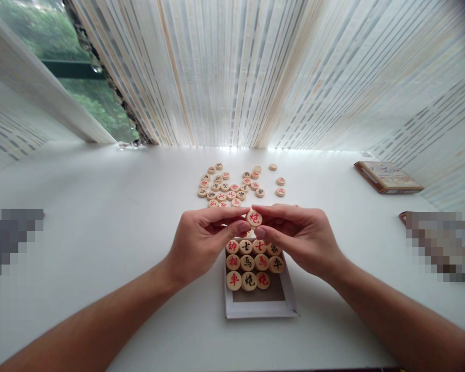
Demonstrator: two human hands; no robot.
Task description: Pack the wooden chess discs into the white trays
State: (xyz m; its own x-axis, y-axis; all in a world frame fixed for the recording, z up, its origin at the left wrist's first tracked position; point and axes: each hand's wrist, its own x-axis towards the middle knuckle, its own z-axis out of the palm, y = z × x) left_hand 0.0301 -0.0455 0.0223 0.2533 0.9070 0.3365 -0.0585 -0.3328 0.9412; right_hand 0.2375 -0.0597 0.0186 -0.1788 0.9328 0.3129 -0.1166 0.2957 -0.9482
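Note:
Between my two hands, above the far end of an open box, I hold up a round wooden Chinese chess piece (254, 218) with a red character facing me. My left hand (207, 235) pinches its left edge with thumb and fingertips. The right edge is pinched the same way by my right hand (300, 235). Below, the white box (263, 309) holds rows of pieces with red and black characters, such as a red-lettered piece (234, 281) in the nearest row. Grey bottom shows at the box's near right. My hands partly hide its far end.
Beyond my hands, several loose chess pieces (225, 187) lie scattered on the white table (139, 206). A flat brown-edged box (389, 176) lies at the far right, with a blurred item (445, 245) nearer. A striped curtain (232, 72) hangs behind the table.

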